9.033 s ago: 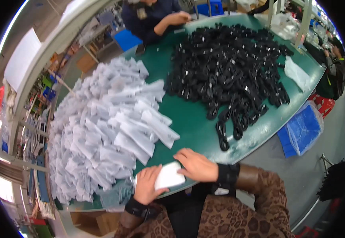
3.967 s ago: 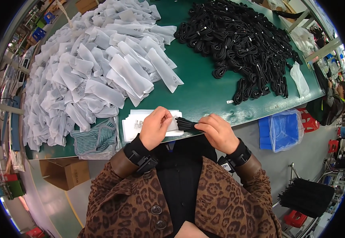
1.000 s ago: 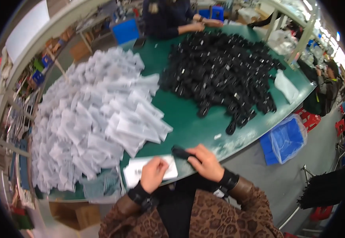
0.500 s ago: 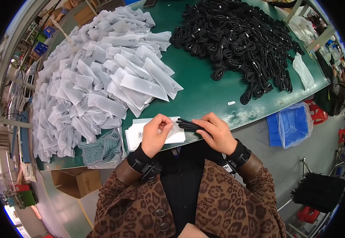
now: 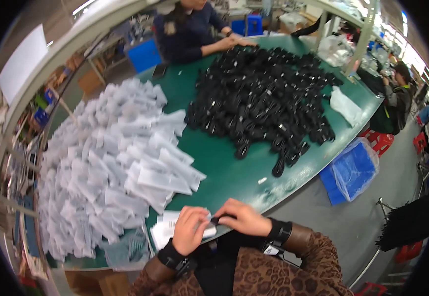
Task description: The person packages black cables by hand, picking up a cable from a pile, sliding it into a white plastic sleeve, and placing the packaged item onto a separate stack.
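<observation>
My right hand [image 5: 244, 218] is closed on a bundled black cable [image 5: 217, 220], whose visible part is a short dark piece at my fingertips. Right beside it, my left hand [image 5: 191, 229] is pinched at the edge of a translucent white plastic bag, mostly hidden by my fingers. The hands nearly touch, and blur hides whether the cable's end is inside the bag. Below and left of them lies a stack of flat white bags [image 5: 161, 234] at the table's near edge.
Filled white bags [image 5: 101, 163] are heaped on the left of the green table [image 5: 214, 185]. Black cable bundles [image 5: 259, 98] cover the far middle, where a co-worker's hand [image 5: 241, 41] rests. A striped cloth [image 5: 128, 249] lies near left; a blue bin [image 5: 352, 167] stands right.
The view has tilted upward, bringing the co-worker across the table into sight. My right hand has moved the cable closer to my left hand, and less of it shows.
</observation>
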`<move>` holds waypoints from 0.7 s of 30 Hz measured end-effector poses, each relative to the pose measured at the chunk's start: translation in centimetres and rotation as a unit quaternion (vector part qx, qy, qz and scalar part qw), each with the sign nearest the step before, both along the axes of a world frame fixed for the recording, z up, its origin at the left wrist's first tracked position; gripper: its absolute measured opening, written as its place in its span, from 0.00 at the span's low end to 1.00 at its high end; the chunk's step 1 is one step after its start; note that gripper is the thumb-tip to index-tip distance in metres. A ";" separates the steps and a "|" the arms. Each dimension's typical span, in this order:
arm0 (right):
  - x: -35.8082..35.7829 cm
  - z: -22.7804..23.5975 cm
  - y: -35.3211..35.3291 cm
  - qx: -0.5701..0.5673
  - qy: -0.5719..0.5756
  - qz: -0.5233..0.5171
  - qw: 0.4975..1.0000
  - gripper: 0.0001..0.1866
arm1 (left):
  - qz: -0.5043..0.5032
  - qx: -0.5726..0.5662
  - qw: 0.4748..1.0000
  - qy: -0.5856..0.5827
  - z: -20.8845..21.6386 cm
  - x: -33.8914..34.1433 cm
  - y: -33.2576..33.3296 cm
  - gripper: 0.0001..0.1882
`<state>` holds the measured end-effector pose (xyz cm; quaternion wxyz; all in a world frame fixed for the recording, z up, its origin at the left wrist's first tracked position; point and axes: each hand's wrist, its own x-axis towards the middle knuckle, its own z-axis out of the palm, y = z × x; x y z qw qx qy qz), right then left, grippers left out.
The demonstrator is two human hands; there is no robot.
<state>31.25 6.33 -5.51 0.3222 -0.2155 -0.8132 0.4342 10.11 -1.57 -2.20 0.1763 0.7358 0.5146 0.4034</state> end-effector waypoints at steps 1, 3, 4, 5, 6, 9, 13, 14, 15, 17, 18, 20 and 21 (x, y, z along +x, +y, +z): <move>-0.1 0.3 0.1 0.014 0.005 -0.008 1.000 0.10 | -0.008 0.014 1.000 0.005 0.5 0.0 0.0 0.07; -0.4 1.4 -0.1 0.023 0.040 0.029 0.998 0.12 | 0.012 -0.031 0.999 -0.039 1.4 -0.2 -0.1 0.07; -0.6 1.9 -0.1 0.025 0.057 0.050 0.997 0.13 | 0.024 -0.058 0.996 -0.061 1.8 -0.4 0.2 0.07; -0.8 2.5 0.1 0.031 0.061 0.047 0.997 0.13 | 0.021 -0.052 0.997 -0.056 2.1 -0.6 0.6 0.07; -0.9 3.3 0.3 0.038 0.088 0.034 0.995 0.15 | 0.016 -0.074 0.993 -0.086 2.6 -0.7 0.8 0.06; -1.4 3.9 0.5 0.045 0.144 0.010 0.989 0.17 | 0.010 -0.123 0.982 -0.144 3.2 -1.1 1.4 0.05; -1.9 3.0 0.6 -0.142 0.252 -0.020 0.957 0.17 | -0.005 -0.184 0.938 -0.295 3.7 -1.4 2.4 0.04; -1.7 3.0 0.5 -0.133 0.201 -0.048 0.969 0.17 | -0.015 -0.185 0.932 -0.311 3.8 -1.2 2.5 0.04; -1.5 3.2 0.4 -0.124 0.149 -0.075 0.978 0.16 | -0.025 -0.186 0.926 -0.328 3.8 -1.0 2.6 0.04; -1.5 3.7 0.5 -0.115 0.097 -0.099 0.984 0.15 | -0.031 -0.186 0.920 -0.344 3.8 -0.7 2.8 0.05; -1.5 4.2 0.8 -0.035 0.098 -0.083 0.991 0.16 | -0.039 -0.182 0.917 -0.353 3.9 -0.4 2.9 0.05; -1.5 5.3 1.4 0.124 0.099 -0.049 0.986 0.17 | -0.055 -0.174 0.910 -0.373 4.0 -0.1 3.1 0.06; -1.3 5.6 1.3 0.123 0.098 -0.051 0.986 0.17 | -0.057 -0.176 0.909 -0.373 4.1 -0.2 3.3 0.06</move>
